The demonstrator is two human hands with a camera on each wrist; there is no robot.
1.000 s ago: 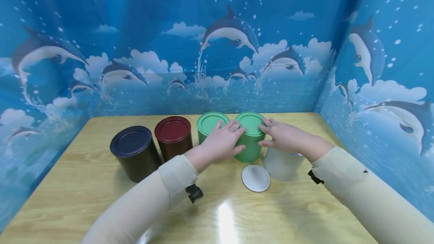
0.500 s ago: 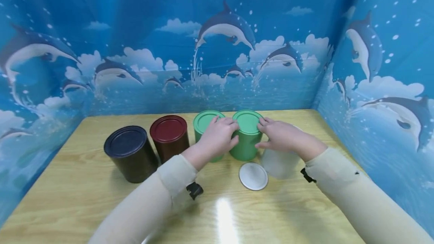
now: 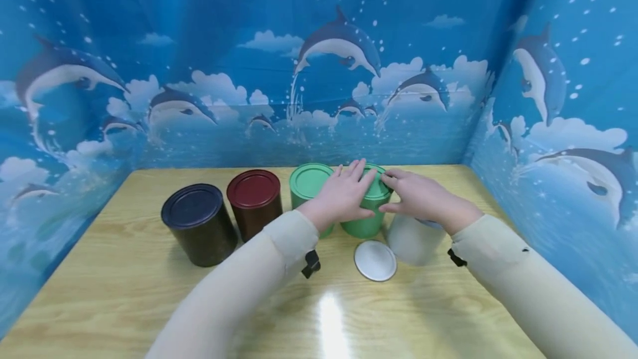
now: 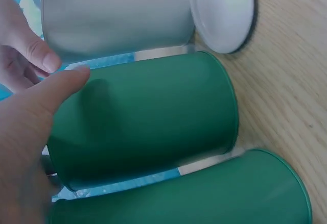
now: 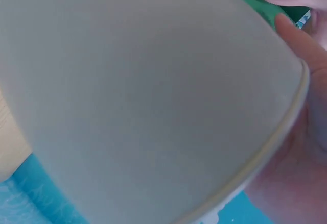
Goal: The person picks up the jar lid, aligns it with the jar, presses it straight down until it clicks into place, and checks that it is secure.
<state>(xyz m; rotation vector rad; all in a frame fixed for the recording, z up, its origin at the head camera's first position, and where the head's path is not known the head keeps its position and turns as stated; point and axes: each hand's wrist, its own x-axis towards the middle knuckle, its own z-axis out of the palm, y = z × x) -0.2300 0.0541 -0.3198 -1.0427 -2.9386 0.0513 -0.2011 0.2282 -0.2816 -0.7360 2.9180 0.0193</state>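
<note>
- We're looking into a booth walled with a blue dolphin-and-cloud printed backdrop point(image 3: 319, 71), and below it a pale wooden table point(image 3: 124, 292) with a glossy top.
- On that table we have a row of round tins: a black cylindrical tin with a black lid point(image 3: 198, 225) at the far left, then a dark red cylindrical tin with a red lid point(image 3: 255, 199), then a green cylindrical tin with a green lid point(image 3: 308, 181).
- Just beside that one stands the second green lidded tin point(image 3: 366, 220), and that's where both hands are.
- To its right we see a white cylindrical tin with no lid on it point(image 3: 413, 240), standing partly under the right wrist.
- The left hand point(image 3: 344, 195) lies over the second green tin's top, fingers stretched across the lid and thumb down along the side wall.
- The right hand point(image 3: 416, 198) meets the same tin's lid at its right edge, fingertips and thumb pinching the rim.
- Smallest of all, a round white lid point(image 3: 375, 260) lies flat on the table in front, just beside the white tin.
</note>
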